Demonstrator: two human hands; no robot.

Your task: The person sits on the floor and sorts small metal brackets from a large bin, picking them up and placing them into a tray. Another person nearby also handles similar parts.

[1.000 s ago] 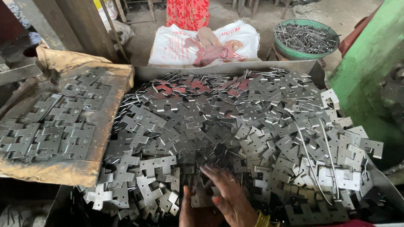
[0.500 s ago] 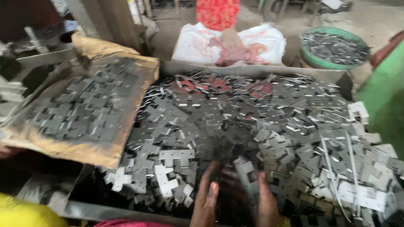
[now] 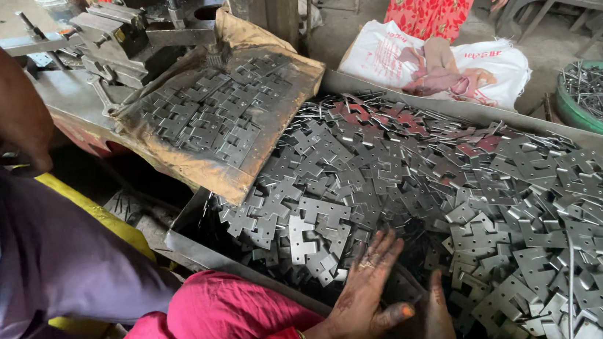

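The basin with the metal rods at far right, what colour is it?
Green basin, seen best in the head view.

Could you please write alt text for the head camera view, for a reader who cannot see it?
Left hand and right hand press into a pile of cross-shaped metal plates in a metal tray. More plates lie on a cardboard-covered board beside a press.

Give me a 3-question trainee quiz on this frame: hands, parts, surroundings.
1. True or false: the left hand lies flat on the stamped metal plates in the tray.
2. What holds the smaller batch of plates by the press? A) green basin B) cardboard sheet C) white sack
3. Where is the right hand relative to the left?

Key: 1 true. 2 B, the cardboard sheet. 3 Just to its right, at the picture's bottom edge, partly cut off.
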